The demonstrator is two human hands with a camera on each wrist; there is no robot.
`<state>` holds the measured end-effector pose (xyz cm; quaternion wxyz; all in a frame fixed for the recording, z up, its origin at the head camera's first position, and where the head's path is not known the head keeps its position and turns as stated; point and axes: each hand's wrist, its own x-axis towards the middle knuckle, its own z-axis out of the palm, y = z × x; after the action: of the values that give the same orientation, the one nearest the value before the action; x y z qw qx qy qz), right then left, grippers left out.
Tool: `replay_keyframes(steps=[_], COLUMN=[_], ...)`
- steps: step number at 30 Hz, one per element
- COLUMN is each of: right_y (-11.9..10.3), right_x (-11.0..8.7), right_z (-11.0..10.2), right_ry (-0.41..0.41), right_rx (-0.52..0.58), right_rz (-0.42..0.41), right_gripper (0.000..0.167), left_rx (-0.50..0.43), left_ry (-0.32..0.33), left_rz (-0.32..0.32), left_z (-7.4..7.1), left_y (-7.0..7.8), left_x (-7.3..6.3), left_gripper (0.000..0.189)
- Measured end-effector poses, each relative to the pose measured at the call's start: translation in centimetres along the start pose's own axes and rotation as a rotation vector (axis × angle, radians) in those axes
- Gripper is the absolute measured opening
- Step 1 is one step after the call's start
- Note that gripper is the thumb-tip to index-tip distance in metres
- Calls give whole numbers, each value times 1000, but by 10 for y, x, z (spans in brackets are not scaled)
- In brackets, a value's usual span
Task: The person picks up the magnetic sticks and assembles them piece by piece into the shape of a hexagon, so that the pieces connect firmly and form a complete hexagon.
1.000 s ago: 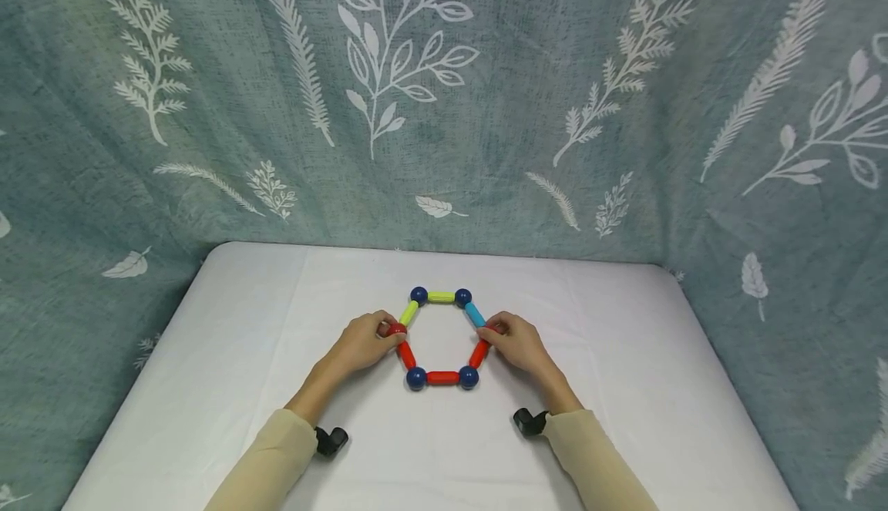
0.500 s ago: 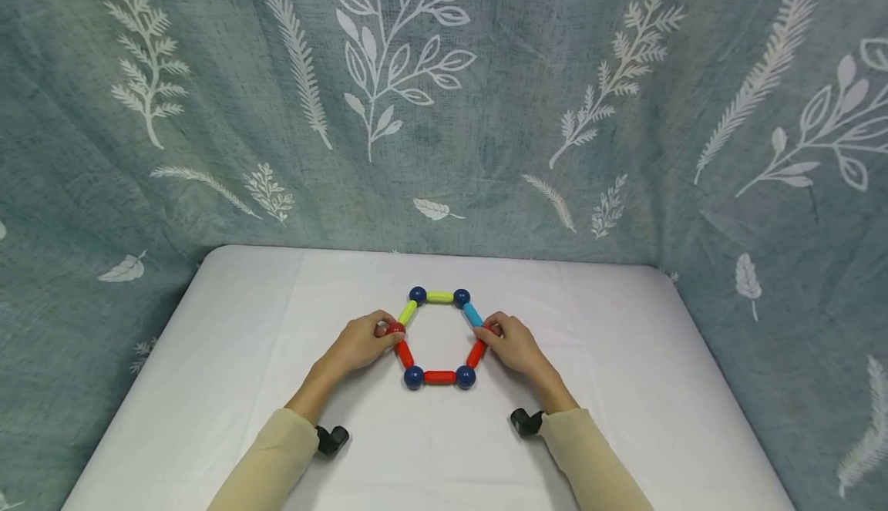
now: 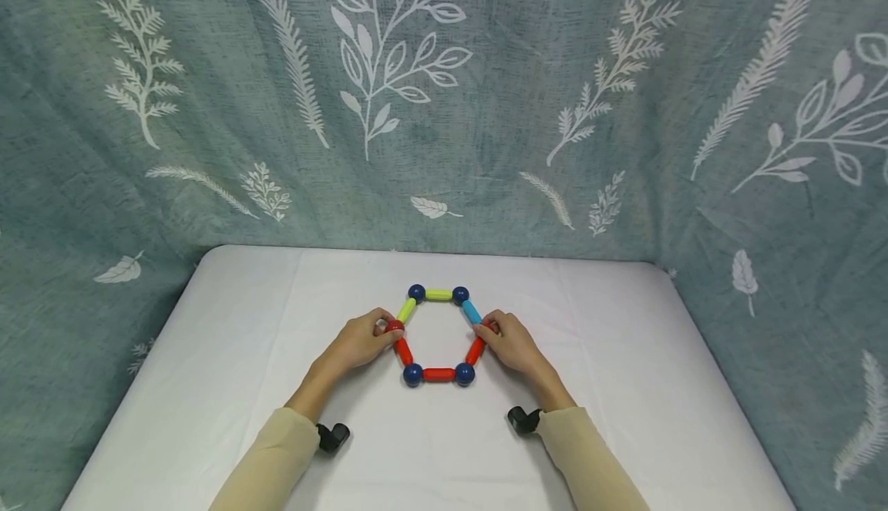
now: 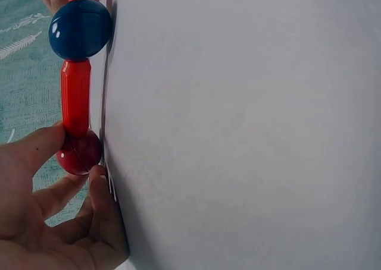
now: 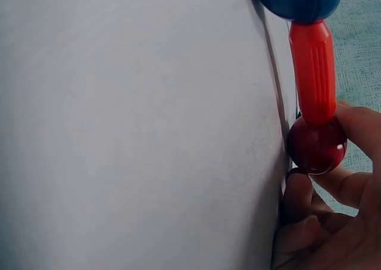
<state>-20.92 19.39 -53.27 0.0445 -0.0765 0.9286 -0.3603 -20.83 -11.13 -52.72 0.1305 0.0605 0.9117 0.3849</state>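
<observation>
A six-sided ring of coloured rods and balls lies on the white table between the hands. Its far side has a yellow-green rod between two dark blue balls, and its near side a red rod between two more. My left hand pinches the red ball at the left corner between thumb and fingers. At the right corner, the thumb and fingers of my right hand hold another red ball, largely covered in the head view. A light blue rod slants up from there.
The white-covered table extends around the ring, with its far edge against a green leaf-patterned curtain. A black wrist camera sits by the left sleeve, another black camera by the right one.
The head view shifts slightly, with ring and hands drifting a little left in it. Both hands keep hold of their red balls, and the ring keeps its shape.
</observation>
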Motion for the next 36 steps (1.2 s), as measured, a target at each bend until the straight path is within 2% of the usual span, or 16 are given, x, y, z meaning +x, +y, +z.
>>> replay_keyframes(steps=[7,17,36], right_y=[0,1,-1], right_x=[0,-1,2], right_z=[-1,1,2], right_ry=[2,0,16], right_rx=[6,15,-1], right_rz=[0,49,52], right_gripper=[25,28,31], left_rx=[10,-7,1], left_ry=[1,-2,11], left_rz=[-5,-29,-3], left_z=[-2,-4,-2], left_y=[2,4,0], left_x=[-1,-4,-6], left_gripper=[41,42,42])
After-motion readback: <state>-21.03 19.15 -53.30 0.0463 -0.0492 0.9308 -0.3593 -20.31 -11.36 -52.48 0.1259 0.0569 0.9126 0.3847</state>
